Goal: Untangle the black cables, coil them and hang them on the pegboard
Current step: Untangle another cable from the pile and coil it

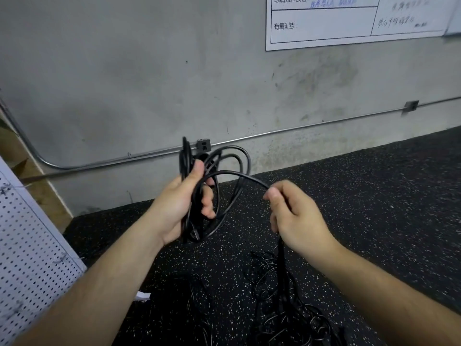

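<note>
Coil: I hold several loops of black cable (185,158) gathered in my left hand (184,203), thumb and fingers curled round the bundle. It hangs in the air to the right of the pegboard (32,245), well apart from it.
Right hand: my right hand (296,216) pinches one strand between thumb and curled fingers, farther right of the pegboard than the coil.
Running strand: it arcs (237,174) from the coil across to my right hand, then drops straight down from my palm.
Tangle: the rest of the cables (282,295) lie knotted on the speckled floor (374,196), lower than the coil and well to the right of the pegboard.
Weight: light, I judge; one hand carries the loops without strain.
Stiffness: soft enough to bend, but springy. The loops fan out rather than lying flat, so they will try to open if my grip loosens.
Surface: smooth jacket, likely to slide through a loose pinch, which suits feeding out length.
Where to hold: the bundle at one point where all loops cross, as my left hand does; the free strand close to the coil, so each new loop matches the others.
Risk: pulling hard may tighten the knots in the tangle; I would draw slowly.
Progress: partway, I judge, with coiling begun and nothing of this cable on the pegboard yet.
</note>
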